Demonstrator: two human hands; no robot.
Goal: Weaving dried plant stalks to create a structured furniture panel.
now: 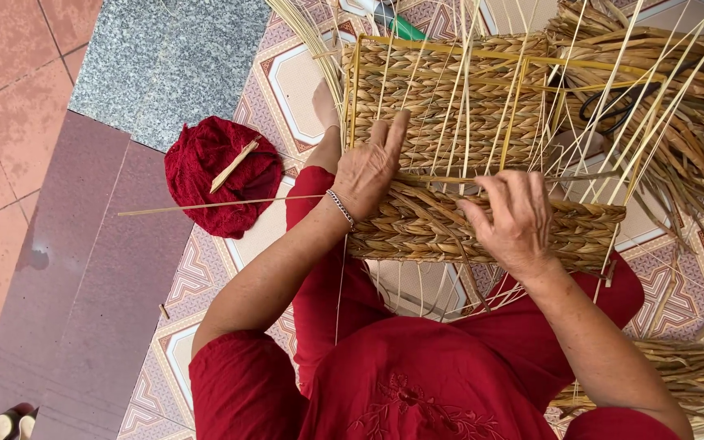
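Hands: two bare hands rest on a half-woven basket (482, 163) that lies across the person's lap.
Left hand (368, 167): laid flat on the weave at its left edge, its fingers (391, 134) stretched out and close together, pressing on the braid and closed round nothing; a thin bracelet (341, 209) sits at the wrist.
Right hand (513, 218): placed on the lower woven band, its fingers (490, 191) curled narrow over the braid, seeming to pinch a strand at the top edge of the band, though I cannot tell for sure.
Basket: braided brown-gold fibre woven over a yellow wire frame (450, 45), with pale thin stakes (470, 98) standing up out of the weave.
Position: over the knees, between the two forearms, above the patterned tile floor (205, 269).
Clothing: red sleeves and red trousers (319, 293).
Left of the basket: a dark red bundle of cloth (197, 175) on the floor, with a short pale strip (234, 165) lying on it and one long thin stake (205, 205) crossing it.
Right side: a heap of loose dried fibre (694, 122), just beside the basket.
Lower right: more dried fibre (694, 375) beside the leg.
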